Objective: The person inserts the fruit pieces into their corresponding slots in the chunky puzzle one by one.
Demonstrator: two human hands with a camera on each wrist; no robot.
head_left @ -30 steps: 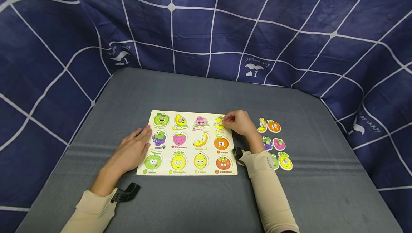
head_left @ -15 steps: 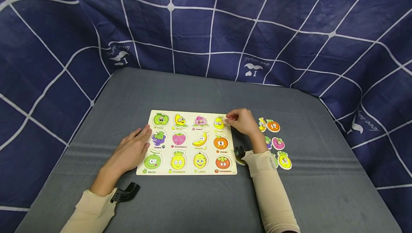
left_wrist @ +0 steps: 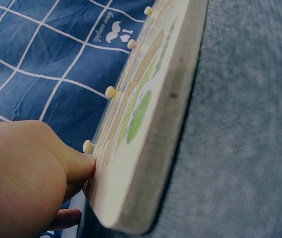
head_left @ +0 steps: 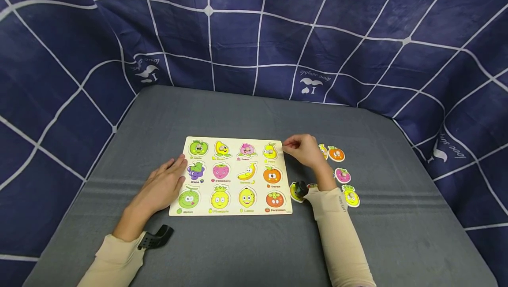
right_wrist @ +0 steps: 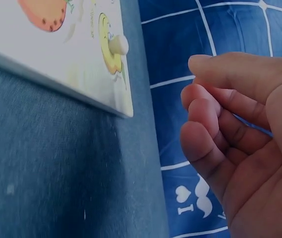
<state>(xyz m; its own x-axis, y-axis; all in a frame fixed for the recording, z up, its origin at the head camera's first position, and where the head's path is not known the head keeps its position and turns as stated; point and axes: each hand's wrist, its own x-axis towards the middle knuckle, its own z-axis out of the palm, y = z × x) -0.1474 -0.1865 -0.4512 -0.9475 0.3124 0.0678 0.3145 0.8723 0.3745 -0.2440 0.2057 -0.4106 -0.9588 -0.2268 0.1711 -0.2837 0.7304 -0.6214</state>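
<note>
The fruit board (head_left: 234, 188) lies flat on the gray table (head_left: 246, 251). The left hand (head_left: 162, 184) touches its edge at 9 o'clock, fingers close together. The right hand (head_left: 304, 150) is just beside its 2 o'clock corner, near the pear piece (head_left: 270, 151), fingers bent, holding nothing. At 3 o'clock are loose orange (head_left: 336, 154) and pink (head_left: 342, 175) pieces. A black band (head_left: 301, 188) partly covers a yellow piece (head_left: 293, 195) at 4 o'clock.

Cream board (head_left: 260, 205): green apple (head_left: 198, 148) at eleven o'clock, yellow pear (head_left: 270, 151) at one; white-gridded navy curtain (head_left: 238, 31), grey table (head_left: 246, 115).
</note>
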